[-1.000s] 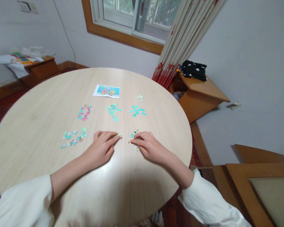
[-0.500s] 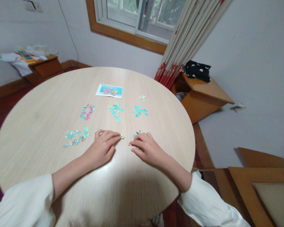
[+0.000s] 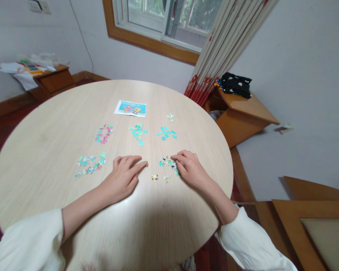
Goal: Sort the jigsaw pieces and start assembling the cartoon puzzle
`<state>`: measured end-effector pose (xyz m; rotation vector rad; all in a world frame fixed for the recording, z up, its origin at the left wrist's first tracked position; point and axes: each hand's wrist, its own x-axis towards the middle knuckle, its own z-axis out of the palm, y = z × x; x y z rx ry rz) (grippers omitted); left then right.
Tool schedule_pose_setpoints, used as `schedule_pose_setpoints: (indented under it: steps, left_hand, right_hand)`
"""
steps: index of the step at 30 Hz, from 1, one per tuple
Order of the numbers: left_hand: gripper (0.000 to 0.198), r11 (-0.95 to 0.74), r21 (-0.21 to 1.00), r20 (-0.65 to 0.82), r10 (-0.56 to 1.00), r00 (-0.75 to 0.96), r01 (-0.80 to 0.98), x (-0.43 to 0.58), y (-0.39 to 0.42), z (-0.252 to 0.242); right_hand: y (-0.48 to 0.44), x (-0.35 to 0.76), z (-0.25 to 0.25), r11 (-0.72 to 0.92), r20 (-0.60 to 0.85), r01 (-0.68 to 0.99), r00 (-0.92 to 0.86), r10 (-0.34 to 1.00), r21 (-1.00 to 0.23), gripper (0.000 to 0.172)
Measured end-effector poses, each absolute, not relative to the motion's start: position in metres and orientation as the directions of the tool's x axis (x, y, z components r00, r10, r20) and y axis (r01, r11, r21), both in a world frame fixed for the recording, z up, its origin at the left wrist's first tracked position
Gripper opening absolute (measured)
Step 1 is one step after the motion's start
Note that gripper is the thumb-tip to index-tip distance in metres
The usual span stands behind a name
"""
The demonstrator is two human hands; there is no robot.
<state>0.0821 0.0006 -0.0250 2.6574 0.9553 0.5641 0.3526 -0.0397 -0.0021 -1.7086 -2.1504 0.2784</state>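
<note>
My left hand (image 3: 125,174) rests on the table with its fingers stretched and apart. Its index fingertip touches a small jigsaw piece (image 3: 147,165), partly covered by the finger. To the right, my right hand (image 3: 190,165) reaches over a small heap of jigsaw pieces (image 3: 164,162) in turquoise, yellow and black. Its fingers are bent but apart, with the tips at the heap's right side, hiding some of it. Between the hands and nearer me lie two loose pieces, a yellow and red piece (image 3: 154,177) and a yellow and white piece (image 3: 166,179).
The round wooden table (image 3: 53,113) bears other groups: pink and turquoise pieces (image 3: 103,140), turquoise pieces (image 3: 138,132), more turquoise pieces (image 3: 166,133), pale green pieces (image 3: 170,117) and mixed pieces (image 3: 87,160). A printed cartoon picture (image 3: 131,108) lies farther back.
My right hand has moved right and slightly away from me, uncovering the two loose pieces and more of the heap. My left index finger has stretched farther over its piece.
</note>
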Motion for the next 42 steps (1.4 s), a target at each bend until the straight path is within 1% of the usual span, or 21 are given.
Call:
schedule_pose_setpoints:
  steps: [5, 9, 13, 15, 19, 23, 27, 30, 34, 42]
  left_hand:
    - [0.043, -0.759, 0.324, 0.262, 0.645, 0.718, 0.564, 0.083, 0.000, -0.026]
    - [0.043, -0.761, 0.342, 0.275, 0.642, 0.716, 0.552, 0.083, 0.001, -0.023]
    - [0.041, -0.763, 0.368, 0.314, 0.640, 0.702, 0.531, 0.083, 0.001, -0.019]
    - [0.041, -0.766, 0.370, 0.323, 0.637, 0.700, 0.526, 0.083, 0.001, -0.018]
    - [0.042, -0.770, 0.382, 0.294, 0.625, 0.723, 0.511, 0.083, 0.000, -0.017]
    - [0.045, -0.771, 0.387, 0.249, 0.616, 0.748, 0.506, 0.083, 0.000, -0.020]
    - [0.046, -0.766, 0.380, 0.218, 0.619, 0.755, 0.519, 0.083, 0.000, -0.021]
    - [0.045, -0.766, 0.379, 0.218, 0.619, 0.755, 0.519, 0.084, 0.000, -0.021]
    - [0.045, -0.766, 0.389, 0.222, 0.617, 0.755, 0.511, 0.084, 0.000, -0.018]
    - [0.043, -0.775, 0.377, 0.231, 0.609, 0.759, 0.507, 0.084, -0.002, -0.016]
  right_hand:
    - [-0.037, 0.347, 0.002, 0.270, 0.158, 0.894, -0.227, 0.961, -0.357, 0.033]
    - [-0.033, 0.346, 0.002, 0.281, 0.143, 0.895, -0.245, 0.959, -0.346, 0.033]
    - [-0.036, 0.352, 0.000, 0.215, 0.166, 0.892, -0.160, 0.973, -0.399, 0.035]
    - [-0.041, 0.354, 0.000, 0.219, 0.183, 0.877, -0.154, 0.971, -0.427, 0.035]
    - [-0.052, 0.352, -0.001, 0.285, 0.204, 0.861, -0.217, 0.955, -0.422, 0.032]
    - [-0.056, 0.348, -0.001, 0.301, 0.206, 0.867, -0.235, 0.950, -0.397, 0.030]
    - [-0.055, 0.348, -0.002, 0.343, 0.189, 0.853, -0.290, 0.938, -0.392, 0.033]
    - [-0.058, 0.347, -0.002, 0.394, 0.186, 0.835, -0.348, 0.919, -0.385, 0.035]
    - [-0.064, 0.340, 0.002, 0.449, 0.175, 0.824, -0.414, 0.893, -0.345, 0.032]
    - [-0.052, 0.310, 0.006, 0.496, 0.105, 0.812, -0.489, 0.866, -0.307, 0.032]
